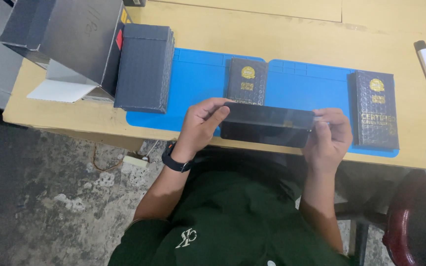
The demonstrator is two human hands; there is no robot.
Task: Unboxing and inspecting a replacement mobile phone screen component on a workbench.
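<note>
Left hand (204, 124) and right hand (327, 138) are clamping opposite ends of a long black box (266, 125) (held level), hovering over the blue mat's (198, 83) near edge.

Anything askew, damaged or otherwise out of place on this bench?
Nothing looks damaged or spilled. The left hand and right hand hold a long black box level over the blue mat. Only the open grey carton overhangs the table's far left corner.
</note>
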